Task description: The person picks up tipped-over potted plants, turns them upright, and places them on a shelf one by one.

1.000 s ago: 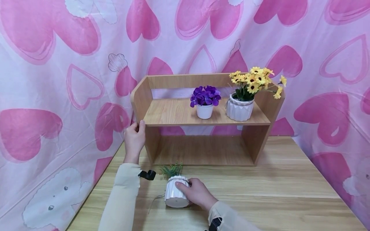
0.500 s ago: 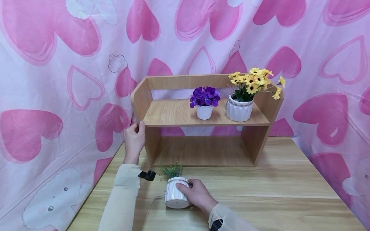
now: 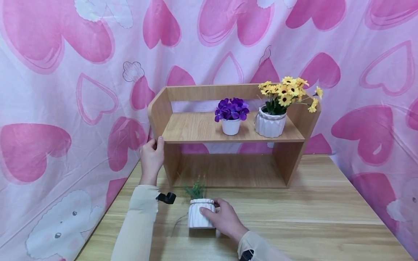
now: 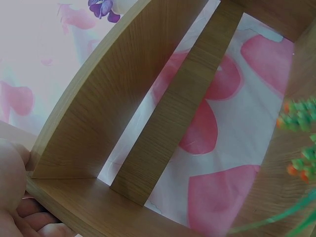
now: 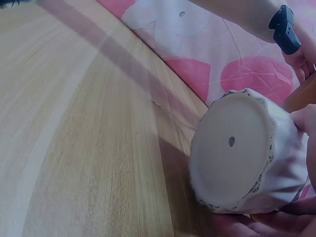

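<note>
My left hand [image 3: 152,159] grips the left side panel of a two-tier wooden shelf [image 3: 189,127], its thumb near the front edge at the upper board. My right hand [image 3: 225,219] holds a white fluted ceramic pot [image 3: 197,215] by its right side, thumb across the front. Green sprigs [image 3: 195,190] stand in the pot, and a string is tied round its neck. The pot is in front of the shelf, just above the table. In the right wrist view its round underside [image 5: 229,153] with a small hole faces the camera. Orange-tipped sprigs [image 4: 301,116] show in the left wrist view.
On the upper board stand a small white pot of purple flowers [image 3: 231,116] and, to its right, a larger white pot of yellow daisies [image 3: 272,123]. A heart-patterned pink curtain [image 3: 98,36] hangs behind and left of the wooden table [image 3: 326,217].
My right hand has raised the pot slightly and tipped it more upright, so its underside no longer shows in the head view. The left hand and the shelf have stayed put.
</note>
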Demonstrator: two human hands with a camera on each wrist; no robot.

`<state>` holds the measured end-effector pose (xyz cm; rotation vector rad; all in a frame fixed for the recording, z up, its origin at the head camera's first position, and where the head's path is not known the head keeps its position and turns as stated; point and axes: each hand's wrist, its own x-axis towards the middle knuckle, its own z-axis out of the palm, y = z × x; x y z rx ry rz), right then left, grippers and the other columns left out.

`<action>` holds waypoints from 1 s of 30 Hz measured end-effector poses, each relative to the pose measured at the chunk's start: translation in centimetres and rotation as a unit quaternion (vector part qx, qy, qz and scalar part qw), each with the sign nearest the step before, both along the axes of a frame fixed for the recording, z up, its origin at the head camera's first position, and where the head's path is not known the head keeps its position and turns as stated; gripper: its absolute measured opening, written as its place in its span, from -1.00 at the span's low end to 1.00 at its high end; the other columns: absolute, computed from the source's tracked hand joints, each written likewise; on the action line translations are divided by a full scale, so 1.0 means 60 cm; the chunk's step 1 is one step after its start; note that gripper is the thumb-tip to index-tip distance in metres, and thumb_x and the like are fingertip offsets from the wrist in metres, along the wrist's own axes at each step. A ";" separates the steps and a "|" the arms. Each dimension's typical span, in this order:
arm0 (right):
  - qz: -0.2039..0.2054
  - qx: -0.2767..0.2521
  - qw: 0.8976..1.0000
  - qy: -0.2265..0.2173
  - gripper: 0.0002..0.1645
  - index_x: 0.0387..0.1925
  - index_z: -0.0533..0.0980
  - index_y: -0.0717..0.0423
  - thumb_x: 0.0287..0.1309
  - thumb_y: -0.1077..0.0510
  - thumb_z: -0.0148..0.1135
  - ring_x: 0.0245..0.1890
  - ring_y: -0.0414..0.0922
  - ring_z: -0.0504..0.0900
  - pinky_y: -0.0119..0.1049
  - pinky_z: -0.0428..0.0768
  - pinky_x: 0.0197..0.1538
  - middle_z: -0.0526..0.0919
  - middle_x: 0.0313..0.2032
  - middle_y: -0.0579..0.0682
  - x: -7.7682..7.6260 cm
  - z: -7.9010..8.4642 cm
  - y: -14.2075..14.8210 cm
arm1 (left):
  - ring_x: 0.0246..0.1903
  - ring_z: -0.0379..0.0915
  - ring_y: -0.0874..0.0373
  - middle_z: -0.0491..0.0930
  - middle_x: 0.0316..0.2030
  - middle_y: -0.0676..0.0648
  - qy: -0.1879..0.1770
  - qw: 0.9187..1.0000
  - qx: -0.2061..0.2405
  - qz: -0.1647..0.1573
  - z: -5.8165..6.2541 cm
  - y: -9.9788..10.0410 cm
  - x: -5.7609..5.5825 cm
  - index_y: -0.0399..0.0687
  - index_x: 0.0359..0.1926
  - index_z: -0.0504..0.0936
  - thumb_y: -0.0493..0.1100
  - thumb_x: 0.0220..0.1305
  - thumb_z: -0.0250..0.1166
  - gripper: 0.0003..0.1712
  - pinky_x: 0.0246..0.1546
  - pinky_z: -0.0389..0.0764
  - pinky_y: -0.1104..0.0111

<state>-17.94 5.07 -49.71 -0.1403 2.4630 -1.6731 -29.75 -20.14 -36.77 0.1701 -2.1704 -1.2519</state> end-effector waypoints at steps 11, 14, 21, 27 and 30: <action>0.013 -0.004 0.998 0.055 -0.01 0.47 0.39 0.36 0.23 -0.13 0.56 -0.17 -0.09 0.65 -0.31 0.69 -0.23 0.67 0.10 0.20 0.001 0.002 0.007 | -0.30 0.52 -0.13 0.60 -0.46 -0.30 0.013 1.000 -0.007 0.006 0.000 0.000 0.001 -0.30 -0.37 0.65 0.03 0.61 0.17 -0.50 -0.33 0.45 0.23; 0.018 -0.001 0.998 0.065 0.01 0.48 0.39 0.33 0.21 -0.15 0.57 -0.11 -0.08 0.66 -0.30 0.69 -0.17 0.69 0.02 0.14 0.001 -0.002 0.009 | -0.35 0.47 -0.12 0.53 -0.52 -0.23 0.016 1.000 -0.009 0.008 -0.001 0.000 0.001 -0.27 -0.42 0.61 0.02 0.61 0.17 -0.50 -0.38 0.41 0.24; 0.035 -0.019 0.995 0.096 0.01 0.48 0.37 0.30 0.19 -0.10 0.60 -0.02 0.00 0.72 -0.34 0.72 -0.07 0.67 0.11 0.20 0.005 -0.016 0.012 | -0.45 0.34 -0.10 0.35 -0.67 0.03 0.041 0.999 -0.017 0.012 -0.004 -0.001 -0.002 -0.26 -0.54 0.53 -0.06 0.57 0.21 -0.49 -0.44 0.33 0.26; 0.034 -0.015 0.992 0.117 0.00 0.47 0.39 0.23 0.14 -0.08 0.63 0.15 0.12 0.69 -0.14 0.75 0.14 0.62 0.22 0.21 0.008 -0.016 0.012 | -0.45 0.35 -0.09 0.35 -0.67 0.03 0.044 0.999 -0.018 0.012 -0.002 -0.001 -0.001 -0.26 -0.54 0.55 -0.06 0.57 0.21 -0.50 -0.44 0.33 0.26; 0.031 0.000 0.991 0.130 0.02 0.47 0.39 0.19 0.11 -0.12 0.65 0.21 0.13 0.67 -0.05 0.72 0.23 0.61 0.27 0.18 0.007 -0.021 0.014 | -0.42 0.38 -0.11 0.39 -0.65 0.00 0.041 0.999 -0.017 0.012 -0.001 -0.001 -0.001 -0.27 -0.52 0.57 -0.05 0.58 0.20 -0.50 -0.42 0.35 0.25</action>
